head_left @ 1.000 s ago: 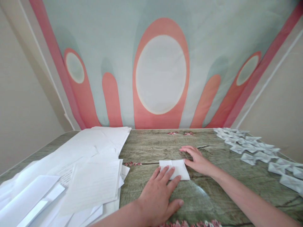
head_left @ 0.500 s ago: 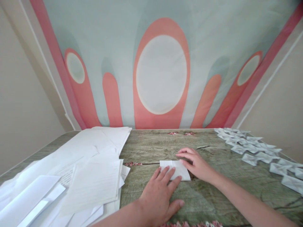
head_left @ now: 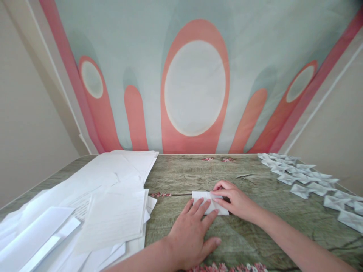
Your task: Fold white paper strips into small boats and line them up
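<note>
A small folded white sheet of paper (head_left: 221, 210) lies on the wooden-patterned table in front of me. My left hand (head_left: 194, 230) rests flat across its lower left part, fingers spread and thumb on the tabletop. At the paper's upper right, my right hand (head_left: 234, 200) has its fingers bent, with thumb and forefinger pinching a folded edge. The hands cover much of the sheet, so the exact fold is partly hidden.
Piles of loose white paper (head_left: 116, 223) spread over the table's left side, some sheets printed. Several rows of folded paper pieces (head_left: 300, 191) sit at the right. A wall hanging (head_left: 195, 87) with red shapes rises behind the table (head_left: 176, 173).
My right hand's fingers have come in over the paper and closed on its right-hand edge, which now looks folded inward. My left hand stays pressed on the sheet.
</note>
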`<move>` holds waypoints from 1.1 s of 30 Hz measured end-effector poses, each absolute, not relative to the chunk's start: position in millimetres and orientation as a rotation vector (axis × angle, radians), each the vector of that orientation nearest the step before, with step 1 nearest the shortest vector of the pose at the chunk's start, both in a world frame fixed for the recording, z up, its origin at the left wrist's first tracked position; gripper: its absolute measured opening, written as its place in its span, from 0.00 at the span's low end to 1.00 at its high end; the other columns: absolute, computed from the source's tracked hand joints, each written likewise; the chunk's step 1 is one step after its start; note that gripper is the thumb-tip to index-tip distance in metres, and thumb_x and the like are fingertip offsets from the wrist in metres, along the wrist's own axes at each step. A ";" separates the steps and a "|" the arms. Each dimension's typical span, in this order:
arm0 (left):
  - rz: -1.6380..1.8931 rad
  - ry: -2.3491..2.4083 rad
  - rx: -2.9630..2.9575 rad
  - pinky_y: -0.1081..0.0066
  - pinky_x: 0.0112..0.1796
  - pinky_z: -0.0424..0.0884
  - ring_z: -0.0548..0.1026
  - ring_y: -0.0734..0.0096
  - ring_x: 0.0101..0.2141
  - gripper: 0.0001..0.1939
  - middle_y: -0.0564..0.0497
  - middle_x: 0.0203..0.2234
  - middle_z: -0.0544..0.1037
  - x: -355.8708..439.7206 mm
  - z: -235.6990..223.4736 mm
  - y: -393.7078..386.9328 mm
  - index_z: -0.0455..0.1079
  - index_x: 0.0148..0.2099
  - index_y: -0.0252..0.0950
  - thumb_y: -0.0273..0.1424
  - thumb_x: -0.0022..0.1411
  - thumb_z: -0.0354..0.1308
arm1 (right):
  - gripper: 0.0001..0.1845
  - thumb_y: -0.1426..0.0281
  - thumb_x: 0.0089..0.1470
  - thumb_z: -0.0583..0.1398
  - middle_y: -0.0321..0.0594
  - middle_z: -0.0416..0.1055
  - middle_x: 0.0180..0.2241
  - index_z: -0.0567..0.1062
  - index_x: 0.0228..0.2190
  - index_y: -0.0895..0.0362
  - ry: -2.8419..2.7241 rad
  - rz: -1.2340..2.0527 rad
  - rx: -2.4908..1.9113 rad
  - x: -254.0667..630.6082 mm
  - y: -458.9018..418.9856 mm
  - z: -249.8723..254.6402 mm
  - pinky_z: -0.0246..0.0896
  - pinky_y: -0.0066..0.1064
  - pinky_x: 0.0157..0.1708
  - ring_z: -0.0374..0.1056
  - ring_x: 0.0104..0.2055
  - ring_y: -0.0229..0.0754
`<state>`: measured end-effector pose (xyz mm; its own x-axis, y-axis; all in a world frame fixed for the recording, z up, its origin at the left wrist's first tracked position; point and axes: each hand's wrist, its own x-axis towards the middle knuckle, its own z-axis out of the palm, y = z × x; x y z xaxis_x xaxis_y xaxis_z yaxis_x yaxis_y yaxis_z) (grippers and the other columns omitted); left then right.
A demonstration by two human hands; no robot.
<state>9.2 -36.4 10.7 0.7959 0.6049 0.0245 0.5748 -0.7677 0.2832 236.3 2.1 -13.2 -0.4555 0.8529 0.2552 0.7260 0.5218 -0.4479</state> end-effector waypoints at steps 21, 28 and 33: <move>0.179 0.914 2.735 0.57 0.57 0.46 0.51 0.60 0.59 0.29 0.49 0.60 0.55 7.2 12.6 -31.1 0.51 0.62 0.41 0.49 0.64 0.37 | 0.15 0.65 0.52 0.58 0.41 0.66 0.40 0.73 0.43 0.53 -2.238 0.431 -1.346 236.7 4.6 -14.7 0.58 0.36 0.43 0.63 0.42 0.44; 0.201 0.905 2.748 0.55 0.57 0.46 0.51 0.59 0.59 0.29 0.49 0.59 0.56 7.2 14.9 -29.8 0.52 0.61 0.40 0.48 0.63 0.38 | 0.12 0.71 0.56 0.53 0.41 0.68 0.39 0.74 0.40 0.54 -2.333 0.268 -1.346 225.8 -8.7 2.8 0.56 0.37 0.43 0.62 0.42 0.43; 0.210 0.955 2.724 0.55 0.57 0.46 0.53 0.59 0.58 0.29 0.48 0.59 0.57 4.1 16.7 -23.4 0.53 0.60 0.40 0.50 0.62 0.39 | 0.18 0.80 0.50 0.51 0.38 0.69 0.36 0.74 0.37 0.52 -2.512 0.219 -1.272 215.4 -22.5 19.6 0.54 0.37 0.43 0.62 0.40 0.42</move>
<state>4.1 -23.4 16.7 0.7754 0.6292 0.0540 0.5936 -0.7553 0.2777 215.4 -22.5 19.6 -0.5545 0.8055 0.2090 0.7571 0.5925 -0.2750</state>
